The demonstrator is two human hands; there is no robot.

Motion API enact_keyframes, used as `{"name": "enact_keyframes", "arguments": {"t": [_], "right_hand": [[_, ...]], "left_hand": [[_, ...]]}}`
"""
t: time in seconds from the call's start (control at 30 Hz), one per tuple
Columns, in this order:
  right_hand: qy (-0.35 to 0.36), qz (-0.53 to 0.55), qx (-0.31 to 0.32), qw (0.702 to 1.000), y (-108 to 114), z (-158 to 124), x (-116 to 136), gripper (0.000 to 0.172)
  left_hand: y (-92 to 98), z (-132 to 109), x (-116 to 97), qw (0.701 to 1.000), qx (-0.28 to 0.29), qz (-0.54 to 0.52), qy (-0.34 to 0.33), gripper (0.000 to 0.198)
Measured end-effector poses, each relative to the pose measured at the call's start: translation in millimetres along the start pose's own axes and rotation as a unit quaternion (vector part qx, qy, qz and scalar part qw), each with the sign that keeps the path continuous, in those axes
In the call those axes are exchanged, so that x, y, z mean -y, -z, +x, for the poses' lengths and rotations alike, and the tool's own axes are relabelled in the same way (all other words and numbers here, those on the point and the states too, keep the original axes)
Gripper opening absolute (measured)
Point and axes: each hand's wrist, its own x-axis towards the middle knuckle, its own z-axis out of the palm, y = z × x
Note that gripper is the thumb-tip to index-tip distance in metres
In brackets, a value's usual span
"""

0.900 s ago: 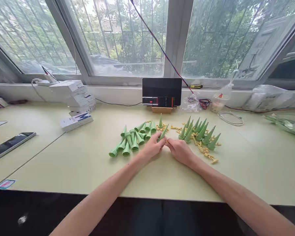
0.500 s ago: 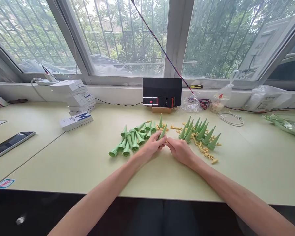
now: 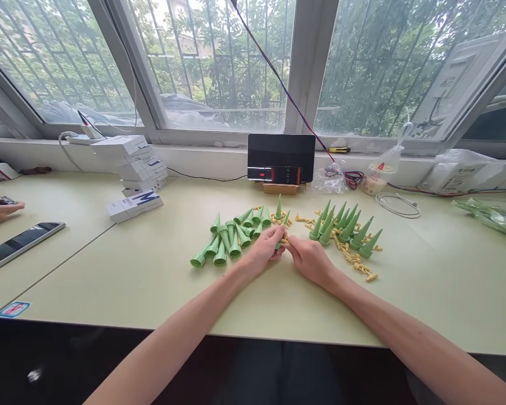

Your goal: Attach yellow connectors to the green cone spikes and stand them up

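My left hand (image 3: 266, 245) is closed round a green plastic spike (image 3: 279, 245), of which only a small part shows between the fingers. Against it, the fingertips of my right hand (image 3: 308, 256) pinch a small yellow plastic piece (image 3: 285, 241). Beside my left hand is a heap of hollow green spikes (image 3: 221, 239), some lying with their open ends towards me. One green spike (image 3: 279, 208) stands upright just beyond my hands. To the right, several more stand in a group (image 3: 349, 224), with small yellow T-shaped pieces (image 3: 356, 264) strewn among and in front of them.
A dark screen with a phone (image 3: 285, 175) leaning on it stands by the window. White boxes (image 3: 141, 169) are stacked at the left, near a tablet (image 3: 23, 244) and another person's hand (image 3: 4, 209). A bagged cup (image 3: 377, 179), white cable (image 3: 398, 205) and green plastic packet (image 3: 489, 216) lie right.
The green spike in my left hand has turned, its tip no longer pointing up in view. The yellow piece shows more clearly. Another person's hand has appeared at the far left.
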Motion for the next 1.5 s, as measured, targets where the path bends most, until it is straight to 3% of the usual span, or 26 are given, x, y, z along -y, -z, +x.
{"name": "enact_keyframes", "arguments": {"t": [0.47, 0.8, 1.5], "right_hand": [[-0.014, 0.009, 0.003, 1.0, -2.0, -0.4, 1.7, 0.025], [-0.041, 0.081, 0.008, 0.996, -4.4, -0.3, -0.2, 0.029], [-0.036, 0.175, 0.023, 0.984, -1.3, -4.9, 4.3, 0.028]], "left_hand": [[0.1, -0.4, 1.7, 1.0, -0.016, 0.005, 0.005, 0.043], [-2.5, -6.2, -0.4, 0.997, -0.03, 0.071, -0.012, 0.038], [-3.7, -14.3, -1.4, 0.998, -0.008, 0.068, 0.003, 0.034]]}}
